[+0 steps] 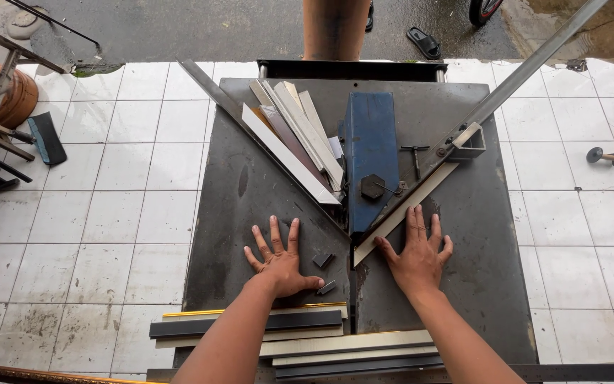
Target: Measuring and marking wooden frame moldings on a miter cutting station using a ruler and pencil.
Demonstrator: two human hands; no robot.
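Here, a cream-coloured moulding strip [405,212] lies diagonally on the dark metal worktop [250,199], running from the centre of the frame up toward the right along an angled metal fence rail [534,64]. The right hand [416,256] lies flat and spread, gripping nothing, with its fingertips pressed against the lower end of that strip, just right of the centre slot. The left hand [278,259] is likewise flat with fingers splayed, resting on the bare worktop left of the slot and holding nothing; two small dark offcuts [323,260] lie just beside its thumb. Above the hands, a blue cutter housing [369,153] stands in the middle of the frame, with a black hexagonal knob [372,186] at its lower end. To its upper left, a fan of loose moulding pieces [296,135], cream, grey and brown, leans along the left fence. At the bottom of the frame, a stack of long mouldings [307,334] in gold, dark grey and cream lies across the near edge, under both forearms. White floor tiles [108,178] surround the worktop, and a black sandal [424,41] sits on the wet pavement at the top.
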